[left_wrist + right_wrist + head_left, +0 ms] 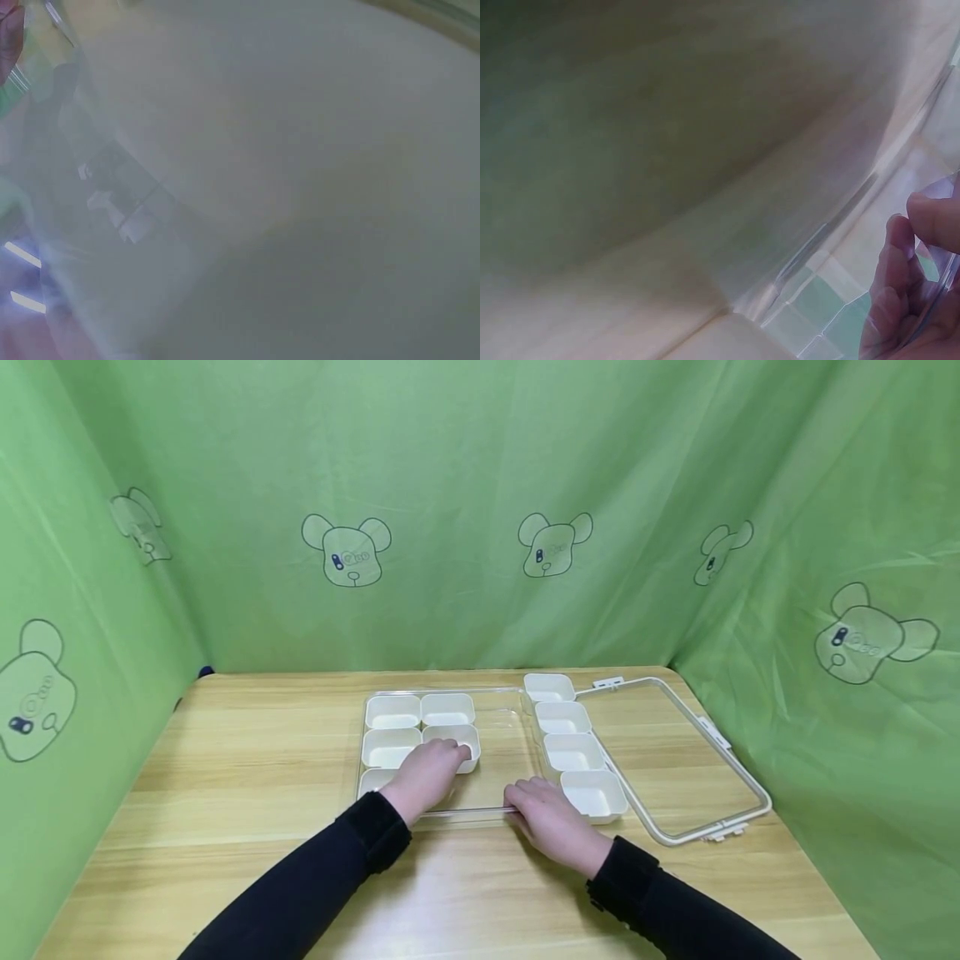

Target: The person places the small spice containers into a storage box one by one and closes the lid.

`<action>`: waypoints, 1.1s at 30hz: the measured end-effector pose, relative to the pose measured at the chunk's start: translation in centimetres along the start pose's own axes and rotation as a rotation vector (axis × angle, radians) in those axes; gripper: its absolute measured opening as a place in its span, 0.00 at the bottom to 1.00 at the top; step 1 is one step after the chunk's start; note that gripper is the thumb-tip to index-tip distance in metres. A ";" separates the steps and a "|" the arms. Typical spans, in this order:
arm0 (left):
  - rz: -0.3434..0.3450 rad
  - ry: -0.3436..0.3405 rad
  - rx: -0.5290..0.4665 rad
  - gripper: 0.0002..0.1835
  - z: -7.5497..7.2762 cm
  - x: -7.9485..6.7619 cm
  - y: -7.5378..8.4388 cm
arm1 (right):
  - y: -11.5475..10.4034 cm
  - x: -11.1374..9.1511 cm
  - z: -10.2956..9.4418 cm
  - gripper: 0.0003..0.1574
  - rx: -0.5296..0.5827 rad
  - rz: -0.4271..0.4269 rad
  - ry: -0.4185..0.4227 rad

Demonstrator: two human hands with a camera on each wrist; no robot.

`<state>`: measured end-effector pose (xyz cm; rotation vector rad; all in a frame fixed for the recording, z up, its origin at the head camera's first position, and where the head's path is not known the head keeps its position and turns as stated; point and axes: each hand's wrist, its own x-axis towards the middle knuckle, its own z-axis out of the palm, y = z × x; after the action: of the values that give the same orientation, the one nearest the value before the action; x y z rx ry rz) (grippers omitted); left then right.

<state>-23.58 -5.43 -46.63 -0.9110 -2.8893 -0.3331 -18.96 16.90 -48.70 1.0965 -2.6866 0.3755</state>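
A clear plastic box (493, 781) lies on the table, with several small white bins set in its left part. My left hand (429, 774) reaches over its front and grips the near white bin (452, 737) of the second column, fingers bent over the bin's right side. At the front rim, my right hand (551, 818) holds the clear wall; the right wrist view shows the thumb and fingers (892, 292) around it. A blurred pale surface fills most of the left wrist view, with a bit of a finger (10, 37) at the top left.
Along the clear box's right side runs a column of white bins (573, 752). Farther right lies a white-edged clear lid frame (678, 837) with clips. Green curtains (450, 610) close off the wooden table (247, 760) at the back and sides.
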 end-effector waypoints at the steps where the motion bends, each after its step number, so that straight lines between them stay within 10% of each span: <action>1: 0.001 0.003 0.004 0.17 0.1 0.0 0.0 | 0.0 0.0 0.0 0.13 0.000 -0.001 0.001; 19: -0.026 0.160 0.001 0.13 -3.0 -2.4 0.2 | -0.1 0.0 -0.1 0.13 0.001 -0.001 -0.004; 33: -0.408 0.335 -0.091 0.14 -4.2 -7.1 -3.9 | -0.1 -0.1 -0.2 0.11 0.012 0.029 -0.033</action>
<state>-19.93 -13.47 -44.31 -0.2302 -2.7353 -0.5881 -18.79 16.94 -48.56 1.0766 -2.7352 0.3820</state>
